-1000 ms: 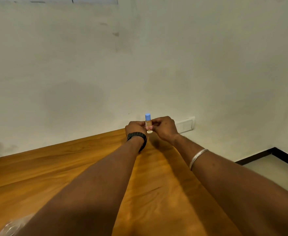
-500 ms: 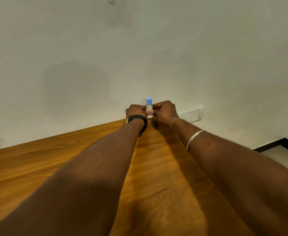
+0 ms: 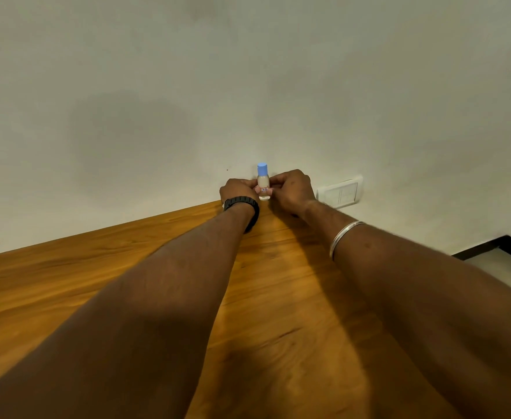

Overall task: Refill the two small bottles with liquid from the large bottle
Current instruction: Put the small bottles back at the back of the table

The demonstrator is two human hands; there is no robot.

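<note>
both hands, left hand (image 3: 238,191) and right hand (image 3: 292,190), pinching small bottle (image 3: 263,186) upright above bench (image 3: 278,297); blue cap (image 3: 262,169) on. step: likely uncapping. next: twist cap off, large bottle not visible.

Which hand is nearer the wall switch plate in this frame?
Right. The right hand pinches the small bottle from the side facing the wall switch plate, next to it. The left hand pinches the bottle's far side.

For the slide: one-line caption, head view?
Both hands pinch a capped small bottle upright above the wooden table.
</note>
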